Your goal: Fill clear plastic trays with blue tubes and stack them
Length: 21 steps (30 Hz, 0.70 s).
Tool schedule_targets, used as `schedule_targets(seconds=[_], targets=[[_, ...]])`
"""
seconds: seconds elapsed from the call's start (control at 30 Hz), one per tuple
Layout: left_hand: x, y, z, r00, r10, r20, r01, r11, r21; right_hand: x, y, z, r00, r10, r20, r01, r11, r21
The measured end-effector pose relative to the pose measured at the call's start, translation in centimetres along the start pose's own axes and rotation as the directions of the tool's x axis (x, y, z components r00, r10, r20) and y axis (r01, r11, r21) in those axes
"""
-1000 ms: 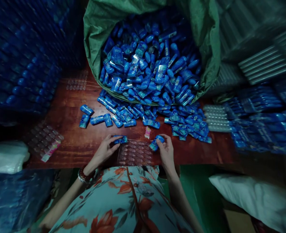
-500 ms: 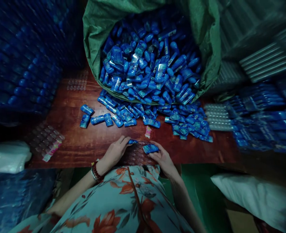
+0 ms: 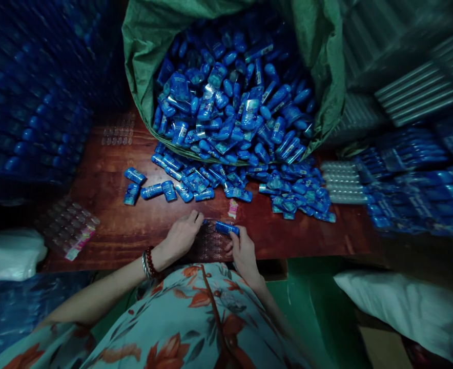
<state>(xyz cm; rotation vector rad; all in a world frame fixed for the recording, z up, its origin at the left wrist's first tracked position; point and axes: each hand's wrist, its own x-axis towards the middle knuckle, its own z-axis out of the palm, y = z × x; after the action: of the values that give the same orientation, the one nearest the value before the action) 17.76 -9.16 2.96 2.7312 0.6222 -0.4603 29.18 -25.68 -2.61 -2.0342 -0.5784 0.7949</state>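
Note:
My right hand [image 3: 242, 252] pinches a small blue packet [image 3: 226, 228] by its right end, over a clear blister tray [image 3: 213, 245] at the table's front edge. My left hand [image 3: 180, 234], with bracelets at the wrist, lies at the tray's left side. Its fingers are closed on a blue packet [image 3: 205, 222], of which only a sliver shows beside the fingertips. Beyond the hands a row of loose blue packets [image 3: 184, 191] lies on the wooden table, with a small pink-and-white piece [image 3: 232, 209] in front of them.
A green sack [image 3: 139, 66] full of blue packets stands at the back. Stacks of filled trays rise at the left [image 3: 38, 123] and right [image 3: 414, 200]. Another clear tray [image 3: 67, 225] lies at the table's left, and a silvery tray [image 3: 344, 183] at the right.
My right hand has moved left over the tray, and its packet now lies more level and closer to my left hand. My left hand has shifted slightly left, its packet now mostly hidden.

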Motion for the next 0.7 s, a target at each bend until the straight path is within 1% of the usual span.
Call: schedule_targets(seconds=[0.13,0.23,0.3,0.37,0.43,0.47,0.5,0.57,0.63,0.7], targets=[[-0.1,0.0,-0.4,0.998,-0.057,0.017,0.057,0.998,0.029,0.1,-0.4,1.0,1.0,-0.014,-0.006,0.014,0.998,-0.056],[-0.1,0.5,-0.2,0.996,-0.084,0.017,0.082,0.993,0.083,0.1,-0.7,1.4,0.998,-0.06,-0.019,0.057,0.991,-0.119],[0.1,1.0,-0.2,0.998,-0.066,0.005,0.065,0.989,0.135,0.1,-0.9,1.5,0.994,-0.109,-0.008,0.106,0.98,-0.168],[0.4,1.3,-0.2,1.0,-0.02,-0.002,0.02,0.987,0.161,0.3,-1.3,1.4,0.983,-0.183,0.011,0.18,0.956,-0.231],[0.6,1.3,-0.1,1.0,0.016,-0.006,-0.015,0.987,0.157,0.6,-1.9,1.2,0.965,-0.261,0.041,0.259,0.904,-0.339],[0.7,1.3,-0.1,1.0,0.024,-0.009,-0.022,0.988,0.153,0.8,-2.3,1.0,0.954,-0.289,0.074,0.293,0.859,-0.419],[0.7,1.2,0.0,1.0,0.023,-0.015,-0.02,0.988,0.153,1.1,-2.8,0.8,0.943,-0.309,0.123,0.327,0.795,-0.51],[0.6,1.1,0.3,0.999,0.006,-0.041,0.001,0.987,0.161,1.8,-4.1,0.4,0.912,-0.319,0.258,0.406,0.612,-0.679],[0.6,1.0,0.7,0.997,-0.008,-0.073,0.02,0.987,0.159,2.5,-5.7,0.0,0.863,-0.307,0.401,0.501,0.416,-0.759],[0.6,1.0,1.0,0.994,-0.015,-0.108,0.03,0.99,0.14,3.3,-7.3,-0.2,0.809,-0.285,0.514,0.583,0.282,-0.762]])
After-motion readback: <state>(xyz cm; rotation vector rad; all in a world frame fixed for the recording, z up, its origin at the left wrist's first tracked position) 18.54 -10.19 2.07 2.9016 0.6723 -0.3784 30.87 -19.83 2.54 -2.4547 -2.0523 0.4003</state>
